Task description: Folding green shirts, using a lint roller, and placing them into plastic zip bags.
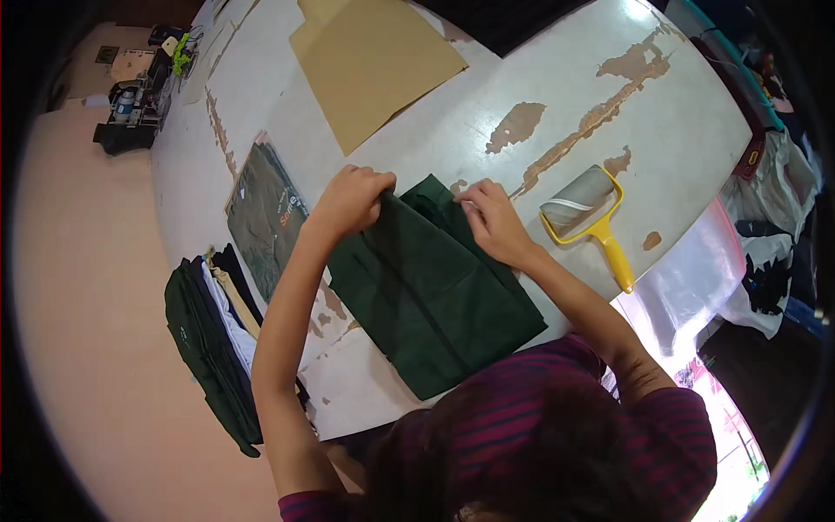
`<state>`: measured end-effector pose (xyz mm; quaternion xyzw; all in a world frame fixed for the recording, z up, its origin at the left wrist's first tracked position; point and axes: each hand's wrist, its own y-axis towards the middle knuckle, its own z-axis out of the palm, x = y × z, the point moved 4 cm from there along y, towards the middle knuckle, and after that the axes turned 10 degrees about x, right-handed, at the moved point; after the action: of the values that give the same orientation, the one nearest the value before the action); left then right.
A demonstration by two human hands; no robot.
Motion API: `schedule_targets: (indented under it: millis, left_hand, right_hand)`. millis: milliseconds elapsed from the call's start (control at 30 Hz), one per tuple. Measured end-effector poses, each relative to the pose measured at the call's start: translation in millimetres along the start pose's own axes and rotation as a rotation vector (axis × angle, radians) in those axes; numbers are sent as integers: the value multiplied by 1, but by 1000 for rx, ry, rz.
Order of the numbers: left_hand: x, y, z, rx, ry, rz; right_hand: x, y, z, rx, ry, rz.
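Note:
A folded dark green garment [437, 293] lies on the worn white table [417, 140] in front of me. My left hand [355, 199] grips its far left edge, the fingers curled over the cloth. At the far right corner, by an opening in the folds, my right hand [492, 218] has its thumb and fingers at the fabric edge; whether they pinch it is not clear. A yellow-handled lint roller [577, 205] rests to the right of my right hand. Left of my left hand lies a clear plastic bag [264, 212] holding a dark folded garment and bearing writing.
A tan cardboard sheet [375, 68] lies beyond my hands, with black cloth [502, 19] at the far edge. A stack of folded garments [212, 346] stands at the table's left edge. Clear plastic [691, 274] hangs at the right edge, near piled fabrics and bags [770, 228].

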<state>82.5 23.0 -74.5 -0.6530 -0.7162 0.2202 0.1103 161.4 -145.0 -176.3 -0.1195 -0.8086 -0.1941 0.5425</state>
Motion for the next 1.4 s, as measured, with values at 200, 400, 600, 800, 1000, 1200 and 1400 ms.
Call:
schedule_targets:
  millis: [200,400,600,800,1000,1200,1400]
  left_hand:
    - [8,27,9,-89,-101,38]
    - [13,56,69,-434,167,-169]
    - [4,49,77,-688,-58,-274]
    - [8,54,93,-658,5,-427]
    - [13,45,86,-762,-31,-584]
    - [-83,26,103,-491,-353,-585]
    - [-101,26,134,-566,-407,-695]
  right_hand:
    - [-7,15,37,99,-564,-216]
    - [-15,21,22,119,580,189]
    - [5,-43,-2,310,211,394]
    - [20,-105,-1,275,3,351]
    - [31,-106,-9,114,54,388]
    - [34,-130,-19,165,-424,176]
    - [32,-136,-8,177,-576,44]
